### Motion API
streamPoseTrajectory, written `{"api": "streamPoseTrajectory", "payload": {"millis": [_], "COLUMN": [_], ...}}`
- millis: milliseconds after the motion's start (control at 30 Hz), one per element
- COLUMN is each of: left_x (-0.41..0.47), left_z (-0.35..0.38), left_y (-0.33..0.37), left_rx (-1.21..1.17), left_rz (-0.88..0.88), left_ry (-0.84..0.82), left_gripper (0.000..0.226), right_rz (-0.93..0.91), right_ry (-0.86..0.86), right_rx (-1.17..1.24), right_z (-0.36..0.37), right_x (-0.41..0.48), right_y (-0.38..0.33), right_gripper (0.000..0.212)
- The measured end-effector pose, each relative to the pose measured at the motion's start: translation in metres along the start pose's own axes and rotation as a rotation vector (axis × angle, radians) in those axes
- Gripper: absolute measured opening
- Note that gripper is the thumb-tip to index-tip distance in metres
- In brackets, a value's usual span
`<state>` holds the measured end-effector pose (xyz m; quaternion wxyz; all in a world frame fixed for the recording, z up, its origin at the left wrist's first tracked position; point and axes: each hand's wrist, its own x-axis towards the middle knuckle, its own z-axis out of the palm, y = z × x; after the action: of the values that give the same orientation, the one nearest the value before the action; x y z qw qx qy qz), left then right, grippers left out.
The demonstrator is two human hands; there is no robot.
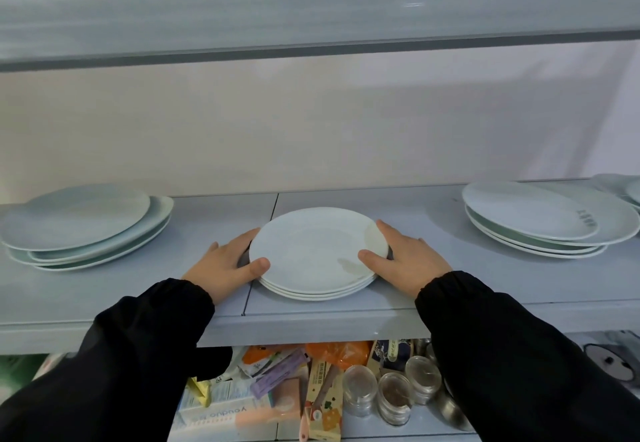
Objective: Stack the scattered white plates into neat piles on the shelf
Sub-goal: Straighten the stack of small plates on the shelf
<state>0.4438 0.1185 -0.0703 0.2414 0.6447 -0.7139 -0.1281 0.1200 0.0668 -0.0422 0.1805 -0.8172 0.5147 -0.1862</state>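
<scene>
A small pile of three white plates point(311, 251) rests in the middle of the pale blue shelf point(450, 289), near its front edge. My left hand point(225, 265) grips the pile's left rim, thumb on the top plate. My right hand point(405, 258) grips the right rim the same way. A looser pile of larger white plates point(83, 223) sits at the shelf's left end, its plates offset from each other. Another uneven pile of large plates point(547, 220) sits at the right.
More plates point(623, 188) show at the far right edge. An upper shelf point(311, 12) hangs overhead. Below the shelf lie packets and boxes point(277, 389) and several glass jars point(394, 396). A white wall backs the shelf.
</scene>
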Motion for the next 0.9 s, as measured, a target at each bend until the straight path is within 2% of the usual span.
{"api": "streamPoseTrajectory", "payload": {"millis": [200,333,533,700,900], "left_x": [0.002,0.002,0.002,-0.001,-0.007], "left_z": [0.002,0.004,0.006,0.003,-0.002], "left_y": [-0.002,-0.004,-0.005,0.004,0.008], "left_rx": [-0.006,0.091,0.159,0.155,0.094], "left_rz": [0.003,0.025,0.034,-0.001,0.017], "left_ry": [0.002,-0.007,-0.047,-0.045,-0.01], "left_gripper": [0.083,0.106,0.107,0.101,0.1], "right_rz": [0.007,-0.001,-0.028,-0.02,-0.015], "right_ry": [0.021,-0.003,-0.036,-0.024,-0.017], "right_rx": [0.025,0.022,-0.065,-0.084,-0.017], "right_z": [0.0,0.008,0.012,0.011,0.011], "right_x": [0.001,0.009,0.016,0.015,0.012], "right_y": [0.003,0.011,0.016,0.014,0.01], "right_gripper": [0.06,0.084,0.093,0.077,0.069]}}
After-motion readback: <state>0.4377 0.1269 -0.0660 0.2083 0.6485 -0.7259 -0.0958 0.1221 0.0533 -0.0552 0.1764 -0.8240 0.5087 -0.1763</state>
